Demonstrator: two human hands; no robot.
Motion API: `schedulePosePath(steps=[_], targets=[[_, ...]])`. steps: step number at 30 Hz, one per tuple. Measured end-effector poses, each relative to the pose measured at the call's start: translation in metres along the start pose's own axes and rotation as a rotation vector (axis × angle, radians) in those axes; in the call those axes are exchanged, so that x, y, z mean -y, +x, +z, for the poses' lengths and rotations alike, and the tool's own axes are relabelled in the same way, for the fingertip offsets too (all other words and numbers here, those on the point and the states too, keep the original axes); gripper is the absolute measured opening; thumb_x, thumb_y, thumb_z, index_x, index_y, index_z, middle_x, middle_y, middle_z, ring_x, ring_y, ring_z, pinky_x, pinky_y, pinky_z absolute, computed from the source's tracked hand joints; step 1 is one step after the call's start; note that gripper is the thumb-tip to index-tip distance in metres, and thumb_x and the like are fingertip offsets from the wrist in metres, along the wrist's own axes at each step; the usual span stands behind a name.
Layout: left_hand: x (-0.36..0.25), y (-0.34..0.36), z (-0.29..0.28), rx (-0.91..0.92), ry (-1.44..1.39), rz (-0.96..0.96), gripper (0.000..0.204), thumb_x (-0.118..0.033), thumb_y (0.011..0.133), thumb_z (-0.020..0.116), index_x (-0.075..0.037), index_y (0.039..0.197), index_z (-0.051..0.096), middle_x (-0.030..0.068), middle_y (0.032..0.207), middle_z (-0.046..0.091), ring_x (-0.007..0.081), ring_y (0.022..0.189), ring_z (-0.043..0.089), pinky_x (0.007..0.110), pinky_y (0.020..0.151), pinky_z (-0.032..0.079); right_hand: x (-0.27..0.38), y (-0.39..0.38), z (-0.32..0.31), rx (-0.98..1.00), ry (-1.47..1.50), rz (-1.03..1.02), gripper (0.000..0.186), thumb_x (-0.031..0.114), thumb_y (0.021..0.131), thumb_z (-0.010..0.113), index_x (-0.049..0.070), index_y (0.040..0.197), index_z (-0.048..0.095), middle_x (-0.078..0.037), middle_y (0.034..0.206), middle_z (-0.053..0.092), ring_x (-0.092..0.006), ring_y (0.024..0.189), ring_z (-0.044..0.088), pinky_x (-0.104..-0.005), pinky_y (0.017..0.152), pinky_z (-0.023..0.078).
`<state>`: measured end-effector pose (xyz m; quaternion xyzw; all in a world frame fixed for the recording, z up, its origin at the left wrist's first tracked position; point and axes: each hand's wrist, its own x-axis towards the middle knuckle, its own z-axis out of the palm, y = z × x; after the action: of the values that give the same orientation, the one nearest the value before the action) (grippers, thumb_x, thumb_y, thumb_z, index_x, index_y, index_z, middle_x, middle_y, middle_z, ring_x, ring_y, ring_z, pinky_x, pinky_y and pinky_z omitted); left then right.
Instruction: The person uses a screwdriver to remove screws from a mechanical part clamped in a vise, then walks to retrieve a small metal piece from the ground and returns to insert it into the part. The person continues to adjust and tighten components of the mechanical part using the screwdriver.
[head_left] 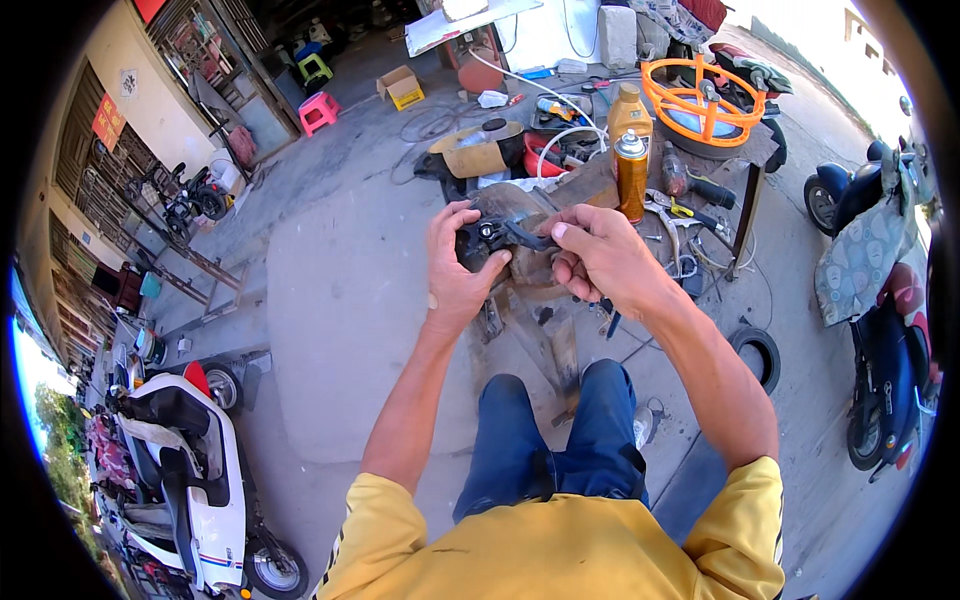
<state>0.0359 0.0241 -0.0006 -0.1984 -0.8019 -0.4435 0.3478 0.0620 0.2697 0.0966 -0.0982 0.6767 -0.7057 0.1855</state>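
Above my knees, my left hand [460, 258] grips a small black mechanical part [488, 234], thumb below and fingers curled over its far side. A round, shiny metal spot shows on its body, and a dark lever-like arm [524, 238] runs from it to the right. At the tip of that arm my right hand [603, 255] is closed, thumb and forefinger pinched together. Whether it pinches the arm itself or something small cannot be made out. Beneath both hands stands a worn, dirty metal stand [540, 335], partly hidden by them.
Beyond my right hand stand an amber spray can [631, 180] and a gold bottle [629, 112]. Pliers [665, 215], a power tool [705, 188] and an orange wheel-like frame [705, 105] lie nearby. A tire [755, 358] rests at right; a white scooter [195, 480] stands left.
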Motion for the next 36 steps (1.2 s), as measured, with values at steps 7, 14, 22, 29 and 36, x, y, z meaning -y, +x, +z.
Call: schedulePosePath(steps=[7,14,22,29,36], targets=[[0.004,-0.003,0.001,-0.054,0.007,0.0,0.059,-0.001,0.079,0.087,-0.007,0.131,0.061,0.0163,0.148,0.055,0.0332,0.14,0.054,0.044,0.119,0.043,-0.001,-0.001,0.007,0.09,0.24,0.053,0.031,0.012,0.11,0.054,-0.001,0.137,0.058,-0.008,0.088,0.07,-0.0121,0.065,0.063,-0.0268,0.058,0.048],[-0.002,-0.003,0.007,-0.087,0.041,0.001,0.056,0.0,0.079,0.084,-0.007,0.129,0.06,0.0171,0.147,0.056,0.0342,0.138,0.055,0.045,0.117,0.045,0.0,-0.002,0.019,0.07,-0.086,-0.143,0.034,0.022,0.109,0.058,-0.005,0.13,0.064,-0.006,0.084,0.071,-0.0115,0.067,0.064,-0.0281,0.061,0.051],[-0.005,-0.004,0.002,-0.05,0.03,-0.012,0.063,-0.007,0.077,0.09,-0.008,0.131,0.059,0.0172,0.151,0.055,0.0353,0.142,0.051,0.046,0.119,0.042,0.022,-0.003,0.016,-0.122,-0.307,-0.194,0.025,0.018,0.105,0.066,-0.003,0.114,0.074,-0.007,0.068,0.068,-0.0145,0.059,0.061,-0.0314,0.061,0.051],[-0.001,-0.006,0.001,-0.047,-0.036,-0.015,0.066,-0.007,0.076,0.091,-0.008,0.134,0.059,0.0172,0.152,0.054,0.0354,0.142,0.051,0.046,0.119,0.043,0.03,-0.013,0.022,-0.089,-0.901,-0.572,0.024,0.012,0.1,0.07,-0.003,0.118,0.068,-0.027,0.083,0.073,-0.0457,0.079,0.072,-0.0495,0.073,0.057],[-0.005,-0.005,0.001,-0.081,-0.03,-0.014,0.061,-0.009,0.075,0.091,-0.007,0.13,0.063,0.016,0.148,0.058,0.0373,0.137,0.054,0.048,0.113,0.047,0.01,-0.017,0.03,-0.008,-1.05,-0.619,0.027,0.012,0.101,0.069,-0.001,0.125,0.065,-0.025,0.099,0.077,-0.0459,0.087,0.073,-0.0525,0.075,0.059]])
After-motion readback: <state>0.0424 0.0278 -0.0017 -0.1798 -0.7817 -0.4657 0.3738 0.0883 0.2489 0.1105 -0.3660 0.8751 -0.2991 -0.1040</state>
